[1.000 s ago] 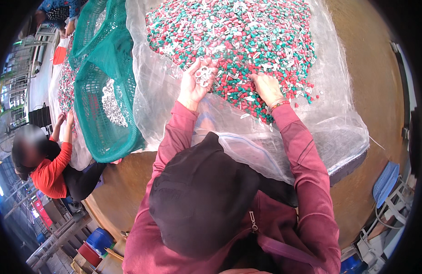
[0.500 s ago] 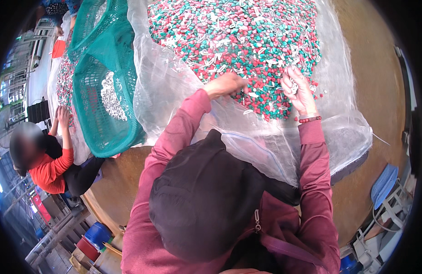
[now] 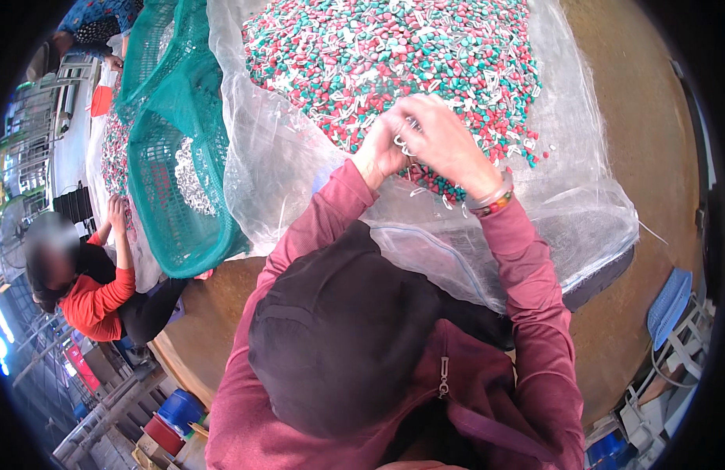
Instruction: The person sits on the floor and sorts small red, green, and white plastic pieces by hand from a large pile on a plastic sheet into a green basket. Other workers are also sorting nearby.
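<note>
A large pile of small red, pink and green pieces, mixed with white loop-shaped pieces (image 3: 344, 103), lies spread on a sheer white mesh sheet (image 3: 570, 117). Over its near edge my two hands meet. My left hand (image 3: 384, 146) is closed, its fingertips hidden behind the right one. My right hand (image 3: 449, 147), wearing bracelets at the wrist, curls over it from the right. A few white loops show between the two palms; how many each hand grips is hidden.
Left of the sheet stands a green mesh-lined basket (image 3: 160, 168) with white pieces inside, another basket behind it. A person in an orange-red top (image 3: 102, 301) sits at far left; another person's patterned sleeve (image 3: 104, 23) shows beyond. A blue stool (image 3: 667, 307) is at right.
My right hand has swung left from the pile's right side, with white pieces in it, to meet my left hand. The left hand has shifted slightly left and turned its palm inward.
</note>
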Demonstrator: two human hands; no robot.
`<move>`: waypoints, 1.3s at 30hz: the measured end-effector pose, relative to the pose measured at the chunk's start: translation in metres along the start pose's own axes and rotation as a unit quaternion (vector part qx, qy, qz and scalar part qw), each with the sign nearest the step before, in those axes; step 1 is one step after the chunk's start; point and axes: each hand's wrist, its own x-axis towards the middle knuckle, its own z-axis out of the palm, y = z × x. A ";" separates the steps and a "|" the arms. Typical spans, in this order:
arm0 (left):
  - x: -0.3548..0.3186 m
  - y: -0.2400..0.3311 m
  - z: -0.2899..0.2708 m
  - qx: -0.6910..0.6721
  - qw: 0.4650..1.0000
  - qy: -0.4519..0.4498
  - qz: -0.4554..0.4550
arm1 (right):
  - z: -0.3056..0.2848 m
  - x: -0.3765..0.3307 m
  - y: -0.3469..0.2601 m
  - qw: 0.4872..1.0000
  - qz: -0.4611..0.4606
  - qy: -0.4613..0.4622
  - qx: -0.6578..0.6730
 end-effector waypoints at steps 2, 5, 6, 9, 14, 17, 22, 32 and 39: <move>-0.011 0.008 0.007 0.019 0.997 0.074 0.032 | 0.000 0.005 -0.012 0.988 -0.106 0.101 0.054; -0.030 0.038 0.016 -0.052 0.998 0.022 0.015 | -0.013 0.000 -0.006 0.981 -0.031 0.160 0.106; -0.037 0.047 0.019 -0.107 0.994 -0.020 0.005 | -0.019 -0.006 0.004 0.981 0.021 0.147 0.127; -0.065 0.079 0.026 -0.123 0.987 -0.103 0.026 | 0.003 -0.028 0.035 0.988 0.129 -0.088 0.004; -0.095 0.104 0.026 -0.086 0.991 -0.064 0.081 | 0.069 -0.084 0.071 0.975 0.134 -0.165 -0.067; -0.098 0.098 0.020 -0.017 0.998 -0.035 0.051 | 0.077 -0.092 0.084 0.975 0.187 -0.117 0.026; -0.079 0.071 0.010 0.106 0.993 0.045 0.028 | 0.052 -0.086 0.094 0.831 0.379 -0.032 0.406; -0.068 0.065 0.009 0.067 0.997 0.017 -0.016 | 0.100 -0.096 0.077 0.981 0.175 -0.062 -0.048; -0.068 0.047 -0.002 0.097 0.994 0.057 -0.010 | 0.036 -0.081 0.112 0.835 0.386 -0.109 0.376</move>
